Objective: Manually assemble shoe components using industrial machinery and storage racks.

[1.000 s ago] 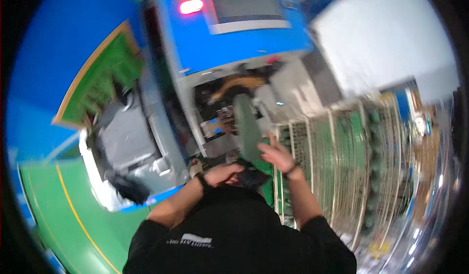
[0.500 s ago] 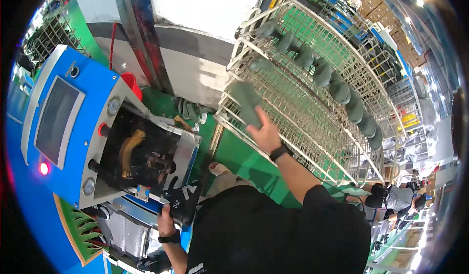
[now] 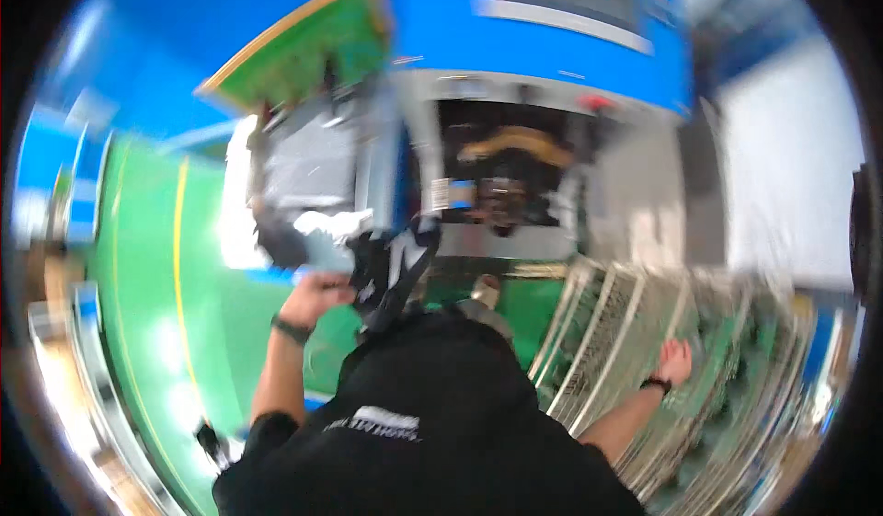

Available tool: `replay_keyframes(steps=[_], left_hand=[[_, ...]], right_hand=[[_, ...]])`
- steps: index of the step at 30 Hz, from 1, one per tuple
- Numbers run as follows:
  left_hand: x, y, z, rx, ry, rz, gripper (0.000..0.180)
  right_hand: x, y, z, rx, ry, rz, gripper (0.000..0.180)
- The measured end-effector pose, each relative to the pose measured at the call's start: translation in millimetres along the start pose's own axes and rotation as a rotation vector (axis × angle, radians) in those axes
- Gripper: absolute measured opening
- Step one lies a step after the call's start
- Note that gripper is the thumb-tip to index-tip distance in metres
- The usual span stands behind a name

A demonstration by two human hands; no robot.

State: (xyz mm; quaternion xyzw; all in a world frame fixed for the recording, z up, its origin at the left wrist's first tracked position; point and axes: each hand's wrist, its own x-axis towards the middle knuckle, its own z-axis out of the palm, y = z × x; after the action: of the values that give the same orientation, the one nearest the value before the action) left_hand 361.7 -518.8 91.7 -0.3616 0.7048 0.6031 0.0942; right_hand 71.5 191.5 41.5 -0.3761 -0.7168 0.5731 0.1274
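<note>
My left hand [image 3: 317, 297] is closed on the edge of a black shoe [image 3: 391, 268] with white markings, held in front of my body. Out to the right, my right hand [image 3: 676, 361] is over a wire rack [image 3: 589, 350]. Motion smears its fingers, so I cannot tell whether they grip anything. Straight ahead stands a blue machine [image 3: 552, 51], its dark work bay facing me with a curved tan pad [image 3: 520, 143] inside.
A light-topped bench [image 3: 313, 162] adjoins the machine on the left, below a green board with a wooden edge [image 3: 303, 42]. Green floor [image 3: 147, 268] with a yellow line stretches along the left. A white wall panel [image 3: 782, 166] rises at the right.
My view has swung left, bringing the machine to the centre. My right hand, which held a green shoe last before, is now at the rack; the last is not distinguishable. My left hand keeps the shoe.
</note>
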Motion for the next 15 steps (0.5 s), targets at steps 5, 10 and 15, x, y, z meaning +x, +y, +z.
replay_keyframes(steps=[5,10,15], left_hand=[[9.5,-70.4,-83.4,0.423,0.374,0.15,0.038],[60.3,-181.0,-136.6,0.724,0.462,-0.292,0.054],[-2.0,-182.0,-134.6,0.684,0.666,-0.124,0.043]], right_hand=[[-132.3,-16.8,131.8,-0.225,-0.411,-0.165,0.038],[-214.6,-29.4,225.9,-0.583,-0.876,-0.518,0.041],[-290.7,-53.9,287.6,-0.691,-1.204,-0.582,0.041]])
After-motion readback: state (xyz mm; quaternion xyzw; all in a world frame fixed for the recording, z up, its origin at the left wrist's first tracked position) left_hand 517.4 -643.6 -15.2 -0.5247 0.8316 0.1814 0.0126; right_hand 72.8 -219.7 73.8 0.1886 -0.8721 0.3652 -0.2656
